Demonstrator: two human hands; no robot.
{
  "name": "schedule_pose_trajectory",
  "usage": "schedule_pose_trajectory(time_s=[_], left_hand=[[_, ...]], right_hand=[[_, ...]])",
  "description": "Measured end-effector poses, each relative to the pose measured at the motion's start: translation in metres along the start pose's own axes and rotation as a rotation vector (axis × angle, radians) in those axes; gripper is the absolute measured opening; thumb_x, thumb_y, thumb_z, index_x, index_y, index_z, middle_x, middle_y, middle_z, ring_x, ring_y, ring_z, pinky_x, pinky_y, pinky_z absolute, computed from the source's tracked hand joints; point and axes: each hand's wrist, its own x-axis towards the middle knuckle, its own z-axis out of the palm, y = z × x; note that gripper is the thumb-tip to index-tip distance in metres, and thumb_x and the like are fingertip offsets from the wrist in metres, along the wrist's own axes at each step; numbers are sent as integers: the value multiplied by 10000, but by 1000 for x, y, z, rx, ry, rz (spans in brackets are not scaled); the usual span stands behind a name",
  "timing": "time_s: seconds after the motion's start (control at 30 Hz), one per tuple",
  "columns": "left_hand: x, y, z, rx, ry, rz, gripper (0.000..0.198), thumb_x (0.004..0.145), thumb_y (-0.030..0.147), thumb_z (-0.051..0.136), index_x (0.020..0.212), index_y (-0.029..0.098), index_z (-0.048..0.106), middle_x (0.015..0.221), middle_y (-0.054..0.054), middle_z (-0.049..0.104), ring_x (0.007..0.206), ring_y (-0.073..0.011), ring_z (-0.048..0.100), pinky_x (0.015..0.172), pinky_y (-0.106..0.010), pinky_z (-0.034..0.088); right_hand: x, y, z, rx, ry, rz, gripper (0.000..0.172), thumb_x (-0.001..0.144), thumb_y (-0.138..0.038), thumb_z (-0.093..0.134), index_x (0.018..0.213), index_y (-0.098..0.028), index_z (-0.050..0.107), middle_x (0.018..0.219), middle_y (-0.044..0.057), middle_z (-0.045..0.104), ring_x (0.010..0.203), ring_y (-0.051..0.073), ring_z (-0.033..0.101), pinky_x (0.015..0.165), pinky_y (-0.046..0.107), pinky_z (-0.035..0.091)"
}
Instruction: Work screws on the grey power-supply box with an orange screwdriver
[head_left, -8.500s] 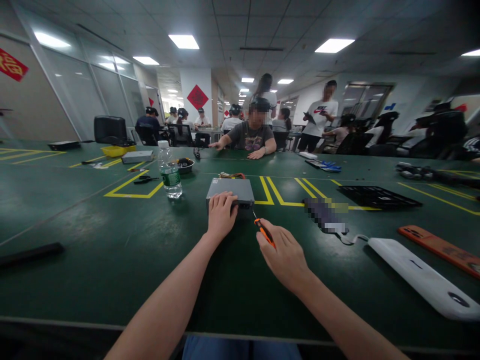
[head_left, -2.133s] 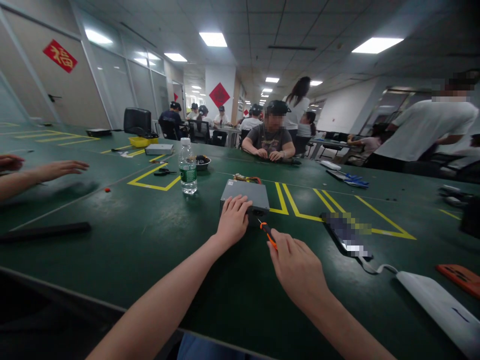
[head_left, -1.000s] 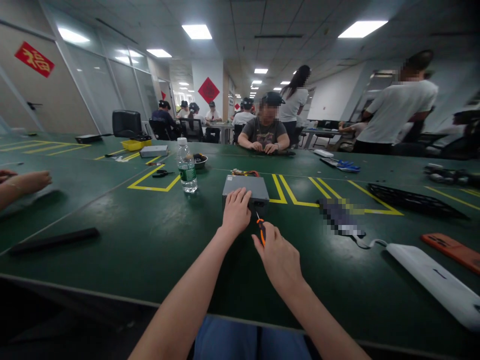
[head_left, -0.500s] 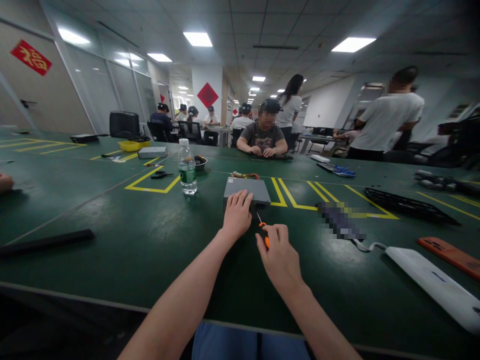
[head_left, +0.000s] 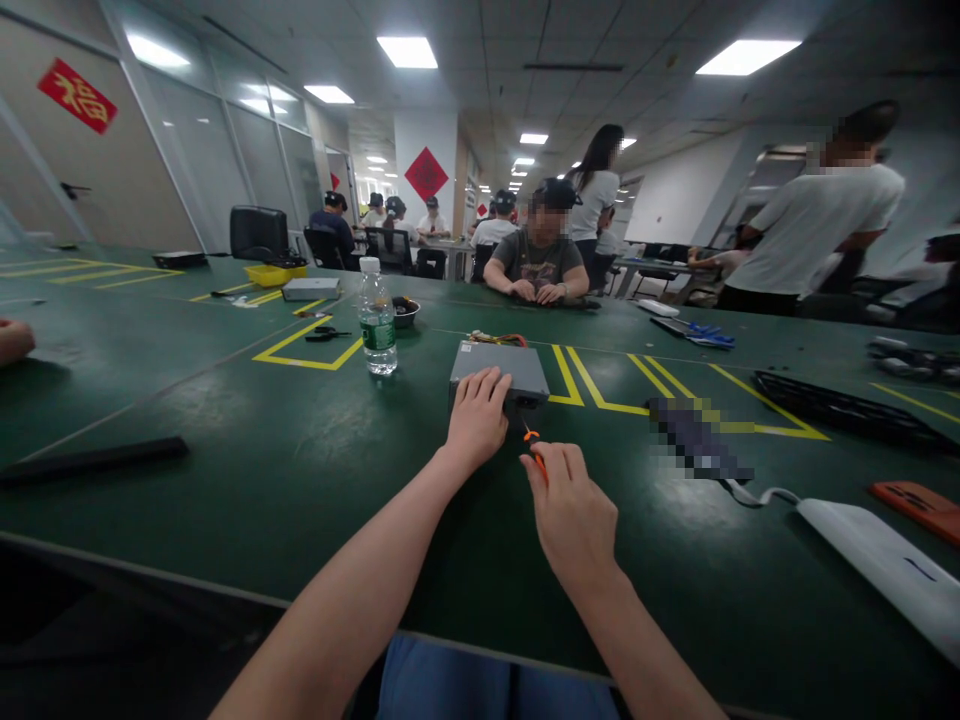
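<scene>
In front of me on the green table sits a grey metal power supply unit [head_left: 517,366], with coloured wires at its far side. My left hand [head_left: 480,415] grips its near left part, fingers lying over the top and the palm against the near side. My right hand [head_left: 571,500] is closed around a screwdriver [head_left: 538,462] with an orange and black handle. The thin shaft points at the near face of the unit, below its socket. Whether the tip touches a screw I cannot tell.
A water bottle [head_left: 377,320] stands left of the unit, with a small bowl [head_left: 406,313] behind it. To the right lie a white power bank [head_left: 877,560], an orange phone [head_left: 919,508] and a black grille-like panel [head_left: 847,408]. A person [head_left: 541,250] sits opposite.
The view has shifted slightly, so the scene appears further right. My right hand has brought the screwdriver closer to the unit's near face. My left hand stays on the unit.
</scene>
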Motion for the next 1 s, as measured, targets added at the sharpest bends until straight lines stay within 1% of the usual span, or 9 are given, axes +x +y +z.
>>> schedule_pose_trajectory(time_s=[0.1,0.2,0.3,0.47,0.53,0.6,0.73,0.87,1.0], left_hand=[[0,0,1,4,0,-8,465,786,178,452,1248,168,401,1313,-91,428,1233,-231,333,1049,-408,228],[0,1,0,6,-3,-10,460,786,178,451,1244,169,408,1311,-87,431,1230,-230,338,1049,-406,228],[0,1,-1,3,-7,-7,467,781,171,455,1245,172,407,1310,-89,434,1230,-232,339,1044,-412,232],[0,2,-1,10,0,-10,466,775,164,464,1239,173,414,1315,-86,429,1232,-236,339,1042,-414,235],[0,2,0,14,5,-17,448,787,170,455,1234,177,418,1312,-82,432,1228,-232,344,1040,-412,240],[0,3,0,17,7,-26,434,801,184,448,1234,184,417,1309,-80,436,1224,-232,349,1035,-419,247],[0,3,-1,17,16,-30,400,826,213,437,1226,195,424,1302,-74,445,1220,-223,354,1037,-409,253],[1,3,-1,8,23,-40,368,844,230,423,1211,208,439,1298,-65,451,1215,-211,364,1035,-394,260],[2,3,1,-4,36,-52,340,854,238,418,1192,218,454,1286,-54,464,1212,-204,370,1030,-388,267]], right_hand=[[-1,-4,1,157,-34,48,219,866,-299,402,1003,-141,467,971,94,468,638,115,532,398,178,380],[-3,-9,1,263,-62,39,205,823,-212,395,999,-113,431,987,124,435,714,149,544,441,205,433],[-4,-8,0,234,-33,10,183,843,-207,366,985,-117,438,942,113,465,712,153,552,445,210,430],[-4,3,-4,84,34,35,195,900,-289,355,926,-170,507,835,32,533,589,99,538,431,188,381],[-3,6,-5,124,19,64,229,901,-328,356,924,-164,514,859,44,525,620,109,547,449,193,398],[-3,5,-4,212,-6,88,245,888,-342,370,951,-143,498,931,85,491,676,131,554,461,206,426],[-4,-2,-2,317,-4,62,201,856,-221,363,1004,-113,445,1013,144,431,748,165,555,460,235,461],[-5,-3,-4,282,19,-16,185,871,-201,357,1017,-131,447,975,120,494,750,155,571,480,222,466],[-3,3,-7,153,43,35,213,903,-289,356,1000,-168,501,936,72,555,689,122,584,500,203,439]])
